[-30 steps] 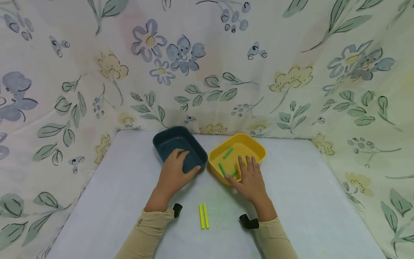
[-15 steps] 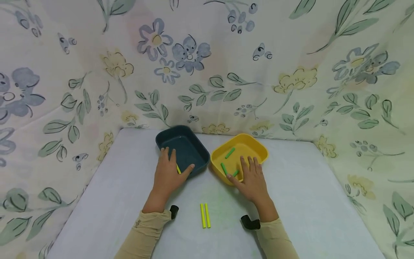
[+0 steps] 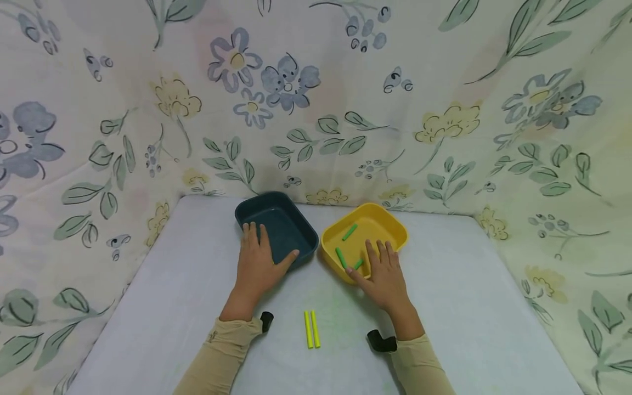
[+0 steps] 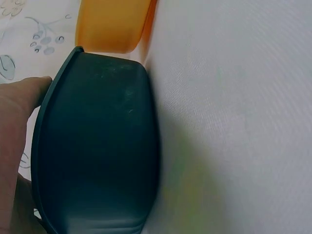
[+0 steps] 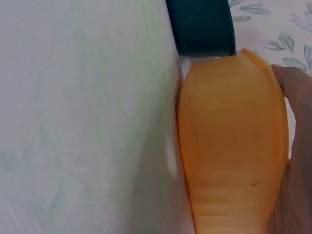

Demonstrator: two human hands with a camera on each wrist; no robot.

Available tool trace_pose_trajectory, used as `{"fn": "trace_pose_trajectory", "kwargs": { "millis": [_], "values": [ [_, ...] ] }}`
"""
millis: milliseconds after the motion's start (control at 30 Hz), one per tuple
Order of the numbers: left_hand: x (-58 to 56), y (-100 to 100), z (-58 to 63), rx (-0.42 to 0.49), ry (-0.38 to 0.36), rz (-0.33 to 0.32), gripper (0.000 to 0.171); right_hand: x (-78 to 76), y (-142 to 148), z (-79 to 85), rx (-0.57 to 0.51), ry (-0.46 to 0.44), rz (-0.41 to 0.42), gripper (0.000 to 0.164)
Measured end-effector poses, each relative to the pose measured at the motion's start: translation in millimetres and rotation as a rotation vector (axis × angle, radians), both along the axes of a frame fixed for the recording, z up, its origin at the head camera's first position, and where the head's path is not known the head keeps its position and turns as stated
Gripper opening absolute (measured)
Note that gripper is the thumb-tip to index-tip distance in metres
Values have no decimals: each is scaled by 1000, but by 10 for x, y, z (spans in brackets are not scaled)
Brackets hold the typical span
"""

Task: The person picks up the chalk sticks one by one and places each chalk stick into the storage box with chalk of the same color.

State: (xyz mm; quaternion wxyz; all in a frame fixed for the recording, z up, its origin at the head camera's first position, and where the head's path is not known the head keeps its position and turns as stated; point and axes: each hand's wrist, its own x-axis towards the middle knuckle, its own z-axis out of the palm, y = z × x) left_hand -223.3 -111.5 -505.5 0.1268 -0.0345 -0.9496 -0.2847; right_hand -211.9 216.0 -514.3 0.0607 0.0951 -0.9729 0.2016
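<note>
My left hand point(image 3: 254, 269) lies over the near left rim of a dark teal tray point(image 3: 288, 222), fingers fairly straight and thumb spread toward the near rim. In the left wrist view, the thumb touches the rim of this tray point(image 4: 97, 136). Over the near right part of a yellow tray point(image 3: 382, 225) my right hand point(image 3: 387, 277) rests with its fingers extended. Its thumb meets the rim. Three short green chalk-like sticks point(image 3: 349, 232) lie inside the yellow tray. Two yellow chalk-like sticks point(image 3: 312, 329) lie side by side on the table between my forearms.
The two trays stand close together near the back edge of the white-covered table point(image 3: 474, 296). A floral cloth point(image 3: 316, 99) hangs behind and along the sides. Black wrist mounts point(image 3: 381, 341) stick out from both sleeves.
My left hand has drawn back from inside the teal tray toward its left rim, its curled fingers straightening. A yellow stick seen beside it half a second ago is now hidden. My right hand stays put.
</note>
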Motion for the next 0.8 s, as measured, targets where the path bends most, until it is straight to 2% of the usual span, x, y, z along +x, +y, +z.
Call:
{"fn": "trace_pose_trajectory", "kwargs": {
  "millis": [467, 800],
  "values": [
    [-27, 47, 3, -71, -36, 20, 124, -26, -9, -16, 15, 5, 1, 99],
    [-46, 81, -63, -95, -40, 33, 125, -54, -9, -1, 17, -5, 6, 100]
  ]
}}
